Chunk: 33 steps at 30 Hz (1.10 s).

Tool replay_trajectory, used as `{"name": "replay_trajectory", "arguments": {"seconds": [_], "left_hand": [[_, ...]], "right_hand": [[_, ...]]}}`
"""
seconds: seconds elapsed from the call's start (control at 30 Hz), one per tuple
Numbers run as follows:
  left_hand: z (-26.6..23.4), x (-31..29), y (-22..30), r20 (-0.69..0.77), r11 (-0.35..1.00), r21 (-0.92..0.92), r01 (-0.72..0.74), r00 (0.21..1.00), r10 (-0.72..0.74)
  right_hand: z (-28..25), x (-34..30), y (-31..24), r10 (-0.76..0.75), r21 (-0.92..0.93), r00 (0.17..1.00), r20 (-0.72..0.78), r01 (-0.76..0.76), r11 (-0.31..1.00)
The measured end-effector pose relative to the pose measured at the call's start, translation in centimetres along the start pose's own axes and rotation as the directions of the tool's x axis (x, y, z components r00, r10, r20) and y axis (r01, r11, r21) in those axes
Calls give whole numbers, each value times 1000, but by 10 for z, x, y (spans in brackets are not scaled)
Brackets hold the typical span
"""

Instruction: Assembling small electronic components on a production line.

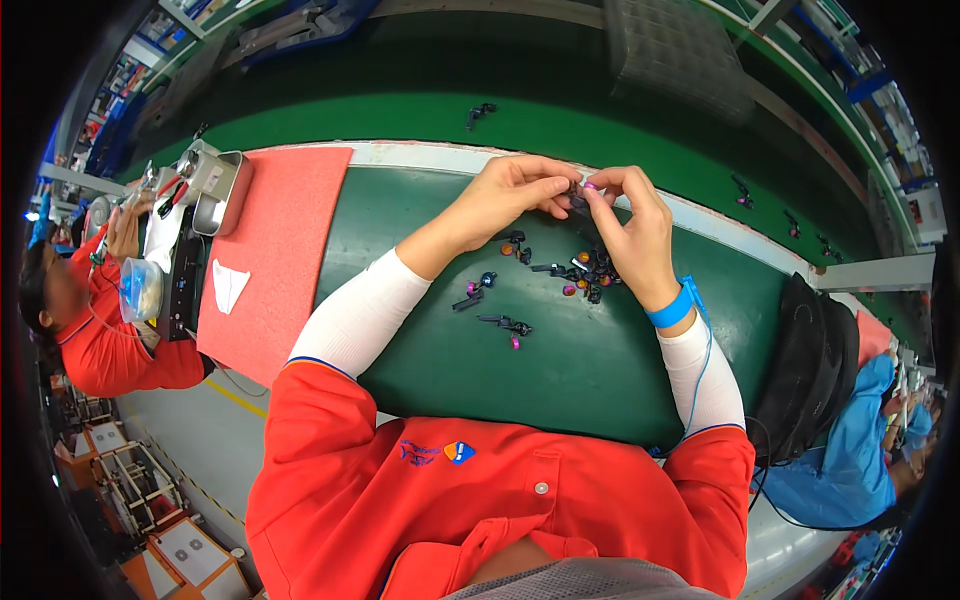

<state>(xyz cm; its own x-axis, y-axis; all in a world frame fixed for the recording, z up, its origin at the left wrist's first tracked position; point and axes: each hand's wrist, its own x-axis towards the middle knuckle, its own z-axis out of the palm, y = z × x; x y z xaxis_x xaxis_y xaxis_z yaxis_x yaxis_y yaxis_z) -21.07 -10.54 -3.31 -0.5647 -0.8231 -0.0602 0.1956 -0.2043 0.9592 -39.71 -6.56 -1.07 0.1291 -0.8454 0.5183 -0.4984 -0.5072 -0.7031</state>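
Observation:
Both hands meet above the far edge of the green bench mat (430,370). Pinched between the fingertips of my left hand (505,195) is a small black part (577,200), partly covered by the fingers. My right hand (640,235) closes on its other side, beside a small magenta piece (590,186) at the fingertips. A blue wrist strap circles my right wrist. Below the right hand lies a pile of similar black parts (595,272) with orange and magenta round ends. Looser ones, such as a black part with a magenta end (475,290), lie nearer to me.
Beyond the bench's pale rim (430,155) runs a green conveyor belt (380,120) carrying scattered black parts. At left are a pink foam sheet (285,230), a metal tray (222,200) and a co-worker in red (120,340). A black bag (805,370) sits at the right, near a person in blue.

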Motion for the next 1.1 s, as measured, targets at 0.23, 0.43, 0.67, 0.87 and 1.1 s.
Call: {"name": "replay_trajectory", "arguments": {"seconds": [0.23,0.43,0.67,0.87,1.1], "left_hand": [[9,-7,8,-10,994,29,107,994,-106],[8,-6,2,-50,965,261,0,999,13],[6,-6,0,-42,962,273,-24,998,37],[3,-6,5,28,983,177,38,999,-44],[9,-6,-2,25,924,353,-148,989,149]], "right_hand": [[6,-4,-1,-44,-26,998,-37,43,999],[6,-6,1,-73,-48,997,-8,72,996],[7,-5,-5,-35,30,999,40,34,999],[5,-4,1,-120,21,990,69,119,993],[10,-8,-3,56,102,996,72,-63,993]]}}
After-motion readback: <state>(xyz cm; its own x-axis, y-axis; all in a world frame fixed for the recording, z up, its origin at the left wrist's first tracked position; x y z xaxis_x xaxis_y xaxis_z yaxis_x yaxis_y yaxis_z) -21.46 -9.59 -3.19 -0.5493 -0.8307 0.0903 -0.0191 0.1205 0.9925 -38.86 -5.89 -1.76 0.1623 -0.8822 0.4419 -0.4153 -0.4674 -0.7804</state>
